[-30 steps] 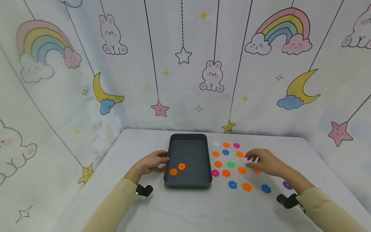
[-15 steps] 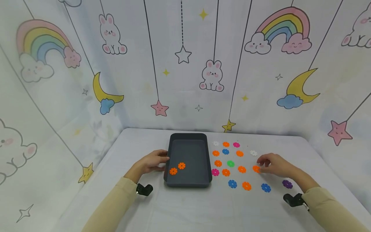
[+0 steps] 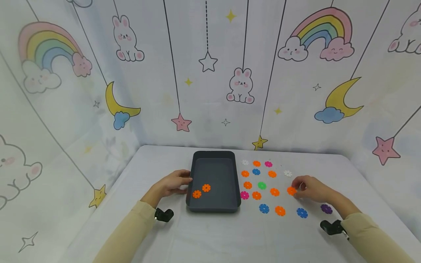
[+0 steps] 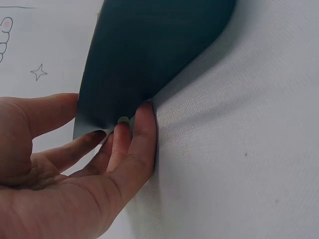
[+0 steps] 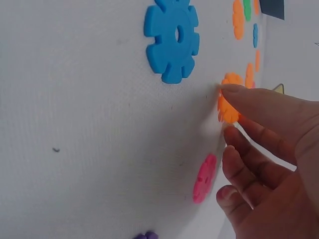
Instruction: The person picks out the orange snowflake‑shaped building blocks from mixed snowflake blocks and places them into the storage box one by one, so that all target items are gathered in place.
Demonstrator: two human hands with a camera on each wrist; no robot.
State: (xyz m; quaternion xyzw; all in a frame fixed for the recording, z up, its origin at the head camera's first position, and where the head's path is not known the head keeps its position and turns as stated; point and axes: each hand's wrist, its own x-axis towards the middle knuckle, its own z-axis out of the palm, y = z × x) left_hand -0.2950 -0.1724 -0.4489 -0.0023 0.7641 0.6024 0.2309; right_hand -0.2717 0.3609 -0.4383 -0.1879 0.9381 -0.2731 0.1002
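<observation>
My left hand (image 3: 173, 182) holds the left wall of a dark grey rectangular tray (image 3: 232, 208); in the left wrist view, thumb and fingers bear on the tray (image 4: 144, 50) from two sides. Two orange notched plastic discs (image 3: 196, 194) lie inside, near its lower left. To the right, my right hand (image 3: 310, 188) pinches another orange notched disc (image 3: 291, 191) between thumb and fingers. The right wrist view shows this orange disc (image 5: 230, 99) at the thumb tip, with a pink disc (image 5: 204, 179) below it and a large blue disc (image 5: 172, 37) nearer the camera.
Several notched discs lie flat right of the tray, among them a green one (image 3: 261, 186), a white one (image 3: 287, 173), a blue one (image 3: 302, 213) and a purple one (image 3: 326, 209). A white cloth covers the table (image 3: 210, 237). Behind hangs a patterned curtain (image 3: 210, 95).
My right hand has moved right and towards me, uncovering a white disc, and now pinches the orange disc. The left hand and tray stay put.
</observation>
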